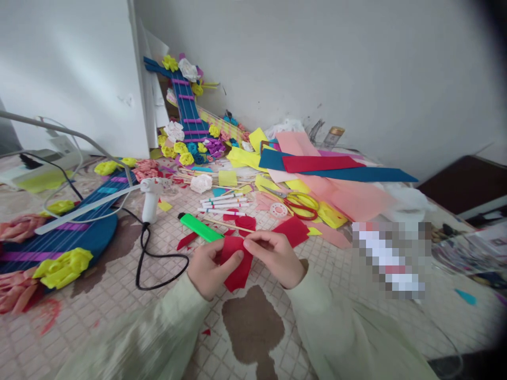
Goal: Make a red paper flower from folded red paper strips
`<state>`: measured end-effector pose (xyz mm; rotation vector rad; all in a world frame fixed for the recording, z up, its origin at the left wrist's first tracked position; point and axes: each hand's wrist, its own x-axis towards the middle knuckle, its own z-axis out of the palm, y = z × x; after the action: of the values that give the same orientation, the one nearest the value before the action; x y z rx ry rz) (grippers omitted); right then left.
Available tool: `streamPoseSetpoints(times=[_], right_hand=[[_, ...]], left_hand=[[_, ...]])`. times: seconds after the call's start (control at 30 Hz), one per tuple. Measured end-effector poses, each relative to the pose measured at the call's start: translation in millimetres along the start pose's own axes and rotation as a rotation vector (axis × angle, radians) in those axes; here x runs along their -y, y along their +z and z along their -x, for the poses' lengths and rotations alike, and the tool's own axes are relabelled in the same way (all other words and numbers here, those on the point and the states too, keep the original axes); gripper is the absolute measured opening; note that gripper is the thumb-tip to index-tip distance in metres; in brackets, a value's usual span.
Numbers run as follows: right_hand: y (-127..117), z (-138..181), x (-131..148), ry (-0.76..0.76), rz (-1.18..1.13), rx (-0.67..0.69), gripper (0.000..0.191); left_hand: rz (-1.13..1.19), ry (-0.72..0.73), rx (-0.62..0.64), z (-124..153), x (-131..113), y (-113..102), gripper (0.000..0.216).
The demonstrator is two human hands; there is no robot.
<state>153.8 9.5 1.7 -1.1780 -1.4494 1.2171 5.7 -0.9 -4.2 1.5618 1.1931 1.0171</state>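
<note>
A strip of red crepe paper (pixel 236 273) hangs between my two hands above the middle of the table. My left hand (pixel 212 264) pinches its left side, thumb across the front. At the top right corner of the paper, my right hand (pixel 277 256) closes thumb and fingertips on its edge. A thin wooden stick (pixel 227 224) shows just behind the paper; whether a hand touches it I cannot tell. Close by lie a green utility knife (pixel 200 228), a curled red paper piece (pixel 245 224) and a larger red sheet (pixel 293 231).
A white hot glue gun (pixel 150 203) stands at left with its black cord looped on the table. Red-handled scissors (pixel 301 205), a tape roll (pixel 278 210) and several markers (pixel 224 202) lie beyond my hands. Blue paper guitars (pixel 105 211) with paper flowers occupy the left and back.
</note>
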Motion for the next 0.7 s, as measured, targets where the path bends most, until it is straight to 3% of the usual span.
streamPoseSetpoints(times=[0.7], right_hand=[[0.1, -0.2, -0.5, 0.016, -0.036, 0.032, 0.013]], left_hand=[[-0.002, 0.007, 0.022, 0.7, 6.4, 1.7, 0.022]])
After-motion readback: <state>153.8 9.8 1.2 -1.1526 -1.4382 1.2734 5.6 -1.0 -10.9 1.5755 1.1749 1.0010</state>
